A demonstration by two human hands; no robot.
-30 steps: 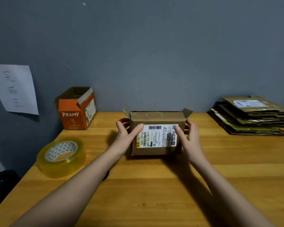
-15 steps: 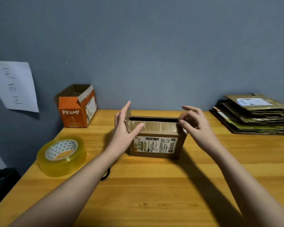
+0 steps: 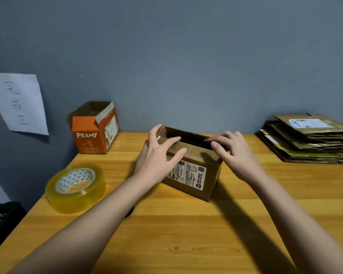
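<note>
A small brown cardboard box [image 3: 194, 175] with a white shipping label stands on the wooden table [image 3: 186, 234], turned at an angle. Its top is partly open, with a dark gap along the far side. My left hand [image 3: 156, 157] lies over the box's left top corner, its spread fingers pressing on the near flap. My right hand [image 3: 236, 153] reaches over the right end of the top, fingers stretched onto the flap edge there.
A large roll of clear tape [image 3: 75, 186] lies at the left. An open orange box marked PRAMY [image 3: 93, 131] stands at the back left by the wall. Flattened cartons [image 3: 309, 139] are stacked at the back right. A black crate [image 3: 0, 218] sits beyond the table's left edge.
The box has been turned clockwise, its right end now nearer me. Both hands moved from its sides up onto the top flaps; the side flaps are folded in.
</note>
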